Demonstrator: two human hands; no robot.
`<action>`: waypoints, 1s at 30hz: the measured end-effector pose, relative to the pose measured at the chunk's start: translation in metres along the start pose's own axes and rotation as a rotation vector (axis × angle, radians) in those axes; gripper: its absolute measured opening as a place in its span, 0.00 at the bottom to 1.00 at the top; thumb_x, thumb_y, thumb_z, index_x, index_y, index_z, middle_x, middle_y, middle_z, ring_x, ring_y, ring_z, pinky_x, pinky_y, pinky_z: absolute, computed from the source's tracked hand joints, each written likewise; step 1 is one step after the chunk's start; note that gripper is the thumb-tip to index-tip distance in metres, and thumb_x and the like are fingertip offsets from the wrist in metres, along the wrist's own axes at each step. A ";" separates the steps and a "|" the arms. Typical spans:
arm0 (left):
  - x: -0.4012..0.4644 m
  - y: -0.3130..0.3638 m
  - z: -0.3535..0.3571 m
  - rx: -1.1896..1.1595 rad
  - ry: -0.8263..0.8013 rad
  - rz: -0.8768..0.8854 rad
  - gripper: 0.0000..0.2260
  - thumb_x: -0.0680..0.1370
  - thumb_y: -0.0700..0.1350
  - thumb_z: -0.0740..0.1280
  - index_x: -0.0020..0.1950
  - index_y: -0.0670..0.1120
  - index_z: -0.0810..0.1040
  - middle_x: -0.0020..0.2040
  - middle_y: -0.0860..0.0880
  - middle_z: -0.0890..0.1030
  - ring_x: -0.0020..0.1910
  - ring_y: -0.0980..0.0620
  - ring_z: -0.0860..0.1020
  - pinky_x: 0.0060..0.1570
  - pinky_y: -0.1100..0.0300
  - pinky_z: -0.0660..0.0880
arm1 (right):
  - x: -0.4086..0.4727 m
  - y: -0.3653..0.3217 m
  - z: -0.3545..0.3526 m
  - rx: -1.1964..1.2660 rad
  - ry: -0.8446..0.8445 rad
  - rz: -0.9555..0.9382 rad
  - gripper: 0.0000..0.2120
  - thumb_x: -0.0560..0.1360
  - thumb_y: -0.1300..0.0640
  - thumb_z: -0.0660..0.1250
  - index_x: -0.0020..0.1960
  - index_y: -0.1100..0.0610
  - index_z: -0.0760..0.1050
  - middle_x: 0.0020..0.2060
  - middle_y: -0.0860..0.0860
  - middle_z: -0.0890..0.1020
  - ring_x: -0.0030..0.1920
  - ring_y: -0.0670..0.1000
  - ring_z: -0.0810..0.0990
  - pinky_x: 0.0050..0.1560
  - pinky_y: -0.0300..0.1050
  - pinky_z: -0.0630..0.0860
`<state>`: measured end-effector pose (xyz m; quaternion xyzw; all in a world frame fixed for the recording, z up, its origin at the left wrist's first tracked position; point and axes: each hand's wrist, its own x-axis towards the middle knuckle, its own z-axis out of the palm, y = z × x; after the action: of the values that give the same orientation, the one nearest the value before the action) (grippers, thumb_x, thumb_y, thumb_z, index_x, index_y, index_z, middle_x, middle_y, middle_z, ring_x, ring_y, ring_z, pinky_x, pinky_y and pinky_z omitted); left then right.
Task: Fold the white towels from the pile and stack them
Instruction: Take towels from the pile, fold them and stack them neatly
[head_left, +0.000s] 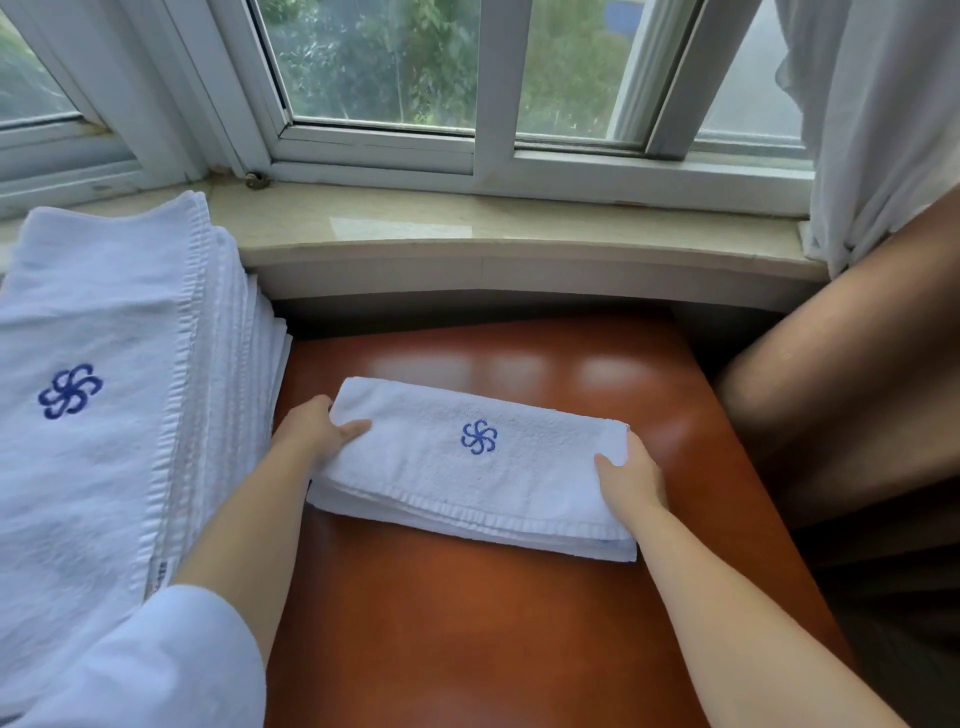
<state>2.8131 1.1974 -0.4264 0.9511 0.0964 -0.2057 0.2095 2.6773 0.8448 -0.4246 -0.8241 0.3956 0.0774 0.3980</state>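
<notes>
Now folded towel (467, 467) between hands: left hand (317, 428), right hand (631, 480) grasping its opposite ends.

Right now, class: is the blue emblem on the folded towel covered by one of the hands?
No: the blue emblem on the folded towel shows uncovered between the left hand and right hand.

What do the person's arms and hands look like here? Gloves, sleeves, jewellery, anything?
Both forearms are bare, and so are the left hand and right hand: no gloves, rings, watch or bracelet that I can see. A loose white sleeve covers the upper left arm. No sleeve shows on the right arm.
</notes>
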 end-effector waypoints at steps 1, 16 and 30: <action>-0.001 0.000 -0.004 0.010 -0.027 -0.029 0.35 0.72 0.63 0.69 0.70 0.42 0.68 0.64 0.44 0.75 0.59 0.44 0.74 0.52 0.55 0.70 | 0.001 0.003 0.001 0.039 0.061 0.015 0.14 0.78 0.54 0.60 0.63 0.51 0.72 0.54 0.52 0.79 0.48 0.57 0.78 0.42 0.44 0.72; -0.064 0.026 -0.006 -0.594 -0.290 -0.180 0.22 0.69 0.44 0.74 0.61 0.41 0.74 0.51 0.43 0.81 0.48 0.44 0.81 0.43 0.52 0.79 | -0.026 -0.017 -0.013 0.201 -0.150 0.152 0.13 0.72 0.59 0.68 0.56 0.55 0.72 0.43 0.50 0.77 0.44 0.54 0.76 0.42 0.45 0.71; -0.181 0.042 -0.122 -0.911 0.169 0.201 0.20 0.67 0.35 0.64 0.59 0.39 0.72 0.52 0.38 0.79 0.52 0.39 0.79 0.51 0.47 0.78 | -0.121 -0.128 -0.057 0.225 0.037 -0.432 0.13 0.75 0.60 0.59 0.59 0.53 0.64 0.52 0.52 0.77 0.47 0.57 0.75 0.46 0.46 0.70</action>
<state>2.7045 1.1958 -0.2321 0.7805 0.1010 -0.0432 0.6155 2.6766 0.9230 -0.2565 -0.8414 0.2234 -0.0692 0.4871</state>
